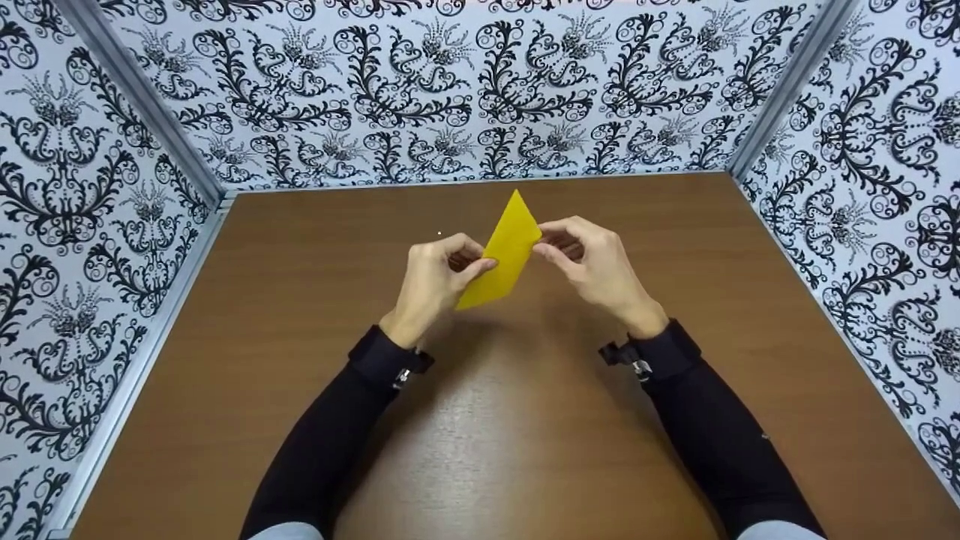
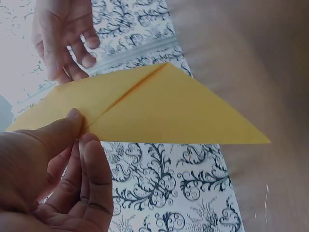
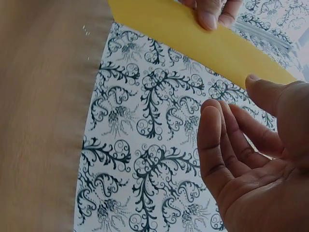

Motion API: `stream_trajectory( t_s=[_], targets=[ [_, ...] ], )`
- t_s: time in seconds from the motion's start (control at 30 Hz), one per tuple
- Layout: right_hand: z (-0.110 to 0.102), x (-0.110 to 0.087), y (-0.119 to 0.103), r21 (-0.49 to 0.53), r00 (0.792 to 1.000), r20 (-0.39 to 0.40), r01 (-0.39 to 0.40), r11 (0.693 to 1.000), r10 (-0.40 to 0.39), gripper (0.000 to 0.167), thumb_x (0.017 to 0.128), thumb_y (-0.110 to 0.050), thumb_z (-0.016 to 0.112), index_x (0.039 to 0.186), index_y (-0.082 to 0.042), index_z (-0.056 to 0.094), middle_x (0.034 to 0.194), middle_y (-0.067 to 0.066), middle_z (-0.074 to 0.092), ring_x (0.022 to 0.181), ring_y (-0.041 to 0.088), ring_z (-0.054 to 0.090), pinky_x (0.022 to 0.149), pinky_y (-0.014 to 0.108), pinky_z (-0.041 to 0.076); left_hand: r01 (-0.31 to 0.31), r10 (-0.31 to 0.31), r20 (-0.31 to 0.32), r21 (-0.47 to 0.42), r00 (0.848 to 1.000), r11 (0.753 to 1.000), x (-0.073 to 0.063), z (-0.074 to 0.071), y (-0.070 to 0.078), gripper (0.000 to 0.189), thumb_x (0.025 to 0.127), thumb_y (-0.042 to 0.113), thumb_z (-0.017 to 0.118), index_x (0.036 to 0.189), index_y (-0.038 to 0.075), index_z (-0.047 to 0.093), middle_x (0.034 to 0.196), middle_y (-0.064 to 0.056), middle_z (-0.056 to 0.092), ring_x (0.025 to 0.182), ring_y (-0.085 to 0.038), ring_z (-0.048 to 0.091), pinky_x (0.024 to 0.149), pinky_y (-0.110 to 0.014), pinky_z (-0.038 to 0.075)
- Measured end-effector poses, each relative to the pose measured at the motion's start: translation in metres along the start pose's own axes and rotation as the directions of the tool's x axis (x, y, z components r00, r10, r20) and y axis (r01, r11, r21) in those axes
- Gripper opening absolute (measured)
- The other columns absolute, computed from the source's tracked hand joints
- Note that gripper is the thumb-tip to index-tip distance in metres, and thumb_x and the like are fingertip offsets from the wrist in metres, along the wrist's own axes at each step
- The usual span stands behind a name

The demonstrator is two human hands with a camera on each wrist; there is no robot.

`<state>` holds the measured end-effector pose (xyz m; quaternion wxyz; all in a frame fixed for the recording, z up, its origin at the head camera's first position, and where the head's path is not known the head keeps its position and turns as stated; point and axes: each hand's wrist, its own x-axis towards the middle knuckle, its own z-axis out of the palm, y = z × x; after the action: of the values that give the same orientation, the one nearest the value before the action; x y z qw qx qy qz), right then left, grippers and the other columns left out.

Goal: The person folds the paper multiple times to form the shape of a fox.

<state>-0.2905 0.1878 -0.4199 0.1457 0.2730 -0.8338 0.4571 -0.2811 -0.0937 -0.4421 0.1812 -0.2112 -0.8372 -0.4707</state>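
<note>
Head view, and your left hand (image 1: 436, 274) pinched the folded yellow paper (image 1: 510, 244) above the brown tabletop (image 1: 300, 277); your right hand (image 1: 600, 264), loosely curved, thumb and fingers parted, was right at its edge, contact unclear!

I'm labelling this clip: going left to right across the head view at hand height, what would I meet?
Left patterned wall → left hand → yellow paper → right hand → right patterned wall.

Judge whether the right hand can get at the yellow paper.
Likely yes: the right hand is at the edge of the yellow paper, and nothing visible stands between them.
</note>
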Motion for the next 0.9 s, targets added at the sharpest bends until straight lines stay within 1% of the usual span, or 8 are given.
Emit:
stream_trajectory(
  t_s=[0.13,0.27,0.33,0.47,0.5,0.67,0.77,0.9],
  targets=[
    [0.0025,-0.0004,-0.0031,0.027,1.000,-0.002,-0.008,1.000,0.008,0.025,0.108,-0.018,0.084,0.128,-0.003,0.085,0.117,0.012,0.086,0.094,0.030,0.081,0.084,0.014,0.063,0.008,-0.007,0.010,-0.044,1.000,0.999,-0.0017,0.0027,0.0066,0.021,0.101,0.028,0.094,0.104,0.008,0.088,0.098,-0.008,0.089,0.082,-0.019,0.082,0.079,-0.030,0.070],
    [0.0029,-0.0007,-0.0051,0.072,1.000,-0.028,0.000,0.997,0.002,0.018,0.109,-0.018,0.083,0.118,-0.002,0.086,0.107,0.012,0.086,0.082,0.027,0.075,0.078,0.017,0.061,0.010,-0.009,0.025,-0.063,1.000,0.998,-0.0034,0.0045,0.0103,0.020,0.099,0.028,0.095,0.104,0.009,0.088,0.098,-0.006,0.090,0.082,-0.019,0.083,0.081,-0.032,0.071],
    [0.0029,-0.0011,-0.0048,0.104,0.999,-0.043,0.012,0.995,-0.007,0.017,0.110,-0.016,0.083,0.115,-0.001,0.086,0.102,0.012,0.086,0.080,0.023,0.073,0.076,0.018,0.060,0.014,-0.011,0.036,-0.074,0.999,0.997,-0.0045,0.0050,0.0112,0.020,0.099,0.027,0.096,0.104,0.009,0.088,0.098,-0.006,0.090,0.083,-0.020,0.084,0.082,-0.036,0.072],
    [0.0035,-0.0019,-0.0044,0.163,0.997,-0.071,0.040,0.986,-0.029,0.015,0.109,-0.013,0.083,0.114,0.000,0.087,0.098,0.015,0.085,0.078,0.015,0.072,0.075,0.019,0.060,0.025,-0.021,0.050,-0.097,0.999,0.995,-0.0063,0.0057,0.0115,0.019,0.099,0.027,0.096,0.104,0.010,0.089,0.099,-0.005,0.090,0.084,-0.020,0.084,0.083,-0.043,0.073],
    [0.0040,-0.0021,-0.0050,0.179,0.996,-0.078,0.043,0.983,-0.029,0.013,0.109,-0.011,0.083,0.114,-0.001,0.087,0.098,0.015,0.084,0.079,0.011,0.072,0.075,0.019,0.060,0.029,-0.023,0.053,-0.106,0.998,0.994,-0.0065,0.0058,0.0115,0.019,0.099,0.027,0.096,0.104,0.010,0.089,0.099,-0.005,0.090,0.084,-0.020,0.084,0.083,-0.044,0.073],
    [0.0048,-0.0033,-0.0075,0.242,0.994,-0.104,0.042,0.969,-0.017,0.011,0.109,-0.005,0.081,0.116,0.000,0.088,0.098,0.018,0.083,0.079,0.009,0.072,0.079,0.022,0.064,0.040,-0.032,0.064,-0.134,0.997,0.990,-0.0066,0.0066,0.0112,0.017,0.101,0.027,0.095,0.103,0.011,0.089,0.099,-0.004,0.091,0.085,-0.019,0.085,0.085,-0.047,0.073],
    [0.0049,-0.0035,-0.0070,0.244,0.995,-0.100,0.041,0.969,-0.017,0.011,0.109,-0.006,0.081,0.115,-0.001,0.088,0.098,0.017,0.083,0.079,0.011,0.072,0.079,0.023,0.065,0.044,-0.035,0.066,-0.143,0.997,0.989,-0.0063,0.0067,0.0108,0.017,0.101,0.027,0.095,0.103,0.011,0.089,0.099,-0.004,0.091,0.085,-0.019,0.084,0.085,-0.050,0.073],
    [0.0060,-0.0032,-0.0020,0.209,0.999,-0.043,0.033,0.977,-0.025,0.010,0.108,-0.011,0.084,0.112,-0.003,0.089,0.094,0.015,0.083,0.076,0.016,0.068,0.073,0.019,0.058,0.050,-0.043,0.053,-0.140,0.998,0.989,-0.0055,0.0062,0.0101,0.018,0.100,0.027,0.095,0.103,0.010,0.089,0.098,-0.005,0.090,0.083,-0.017,0.082,0.084,-0.048,0.072]
  ],
)
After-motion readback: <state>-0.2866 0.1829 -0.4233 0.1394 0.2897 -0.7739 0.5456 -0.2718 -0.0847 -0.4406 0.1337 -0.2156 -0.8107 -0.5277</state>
